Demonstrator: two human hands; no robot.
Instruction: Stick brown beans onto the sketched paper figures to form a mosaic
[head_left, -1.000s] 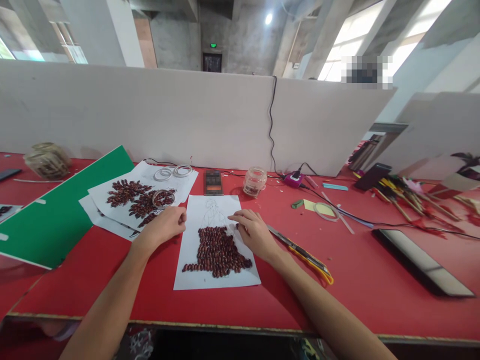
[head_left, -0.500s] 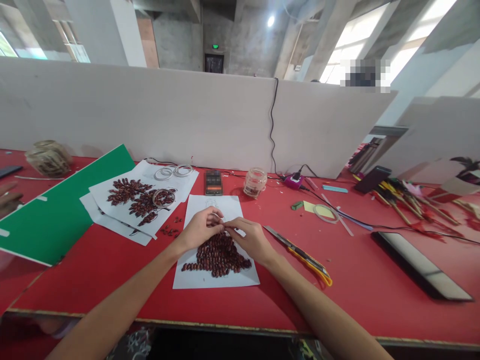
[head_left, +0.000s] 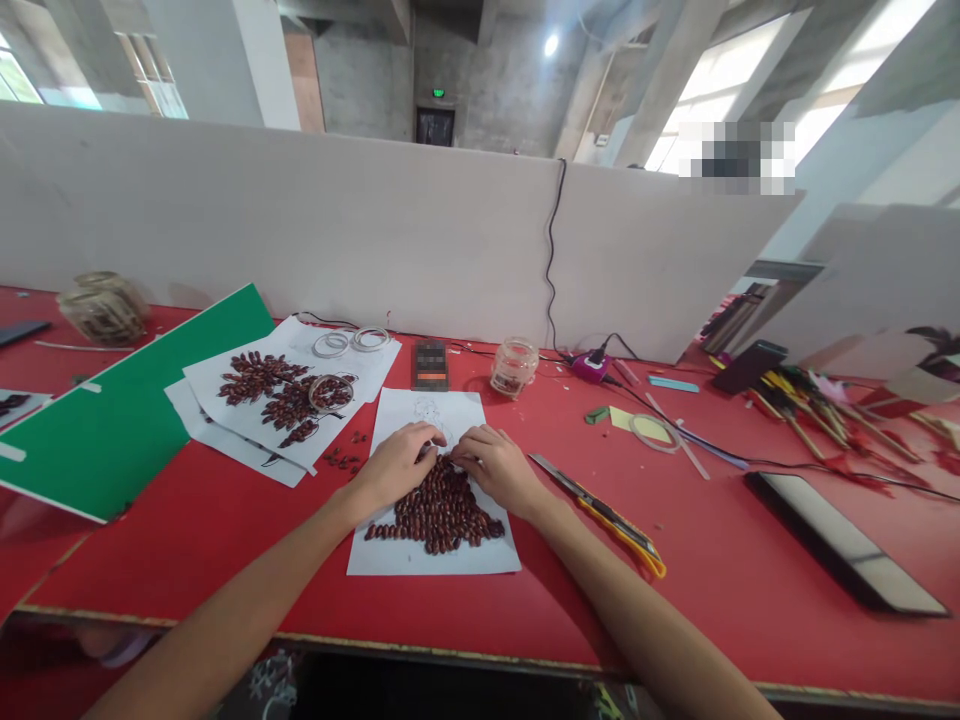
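Observation:
A sheet of white paper lies before me, with a faint line drawing at its top. Rows of glossy dark-brown seeds cover its lower middle. My left hand rests at the upper left of the seeds, its fingers curled towards the thumb; anything between them is too small to make out. My right hand is bent over the upper right edge of the seeds, fingertips drawn together and low on the paper. Whatever those fingertips hold is hidden. A small gap separates the two hands.
Left are loose seeds, sheets with seed patterns and a green board. Behind stand a phone and a glass jar. A yellow utility knife, blade out, and a black tablet lie right.
My hands, which met at the fingertips above the seeds, have drawn slightly apart. The right fingertips have come down onto the upper edge of the seeds. A hand at the far left has left view.

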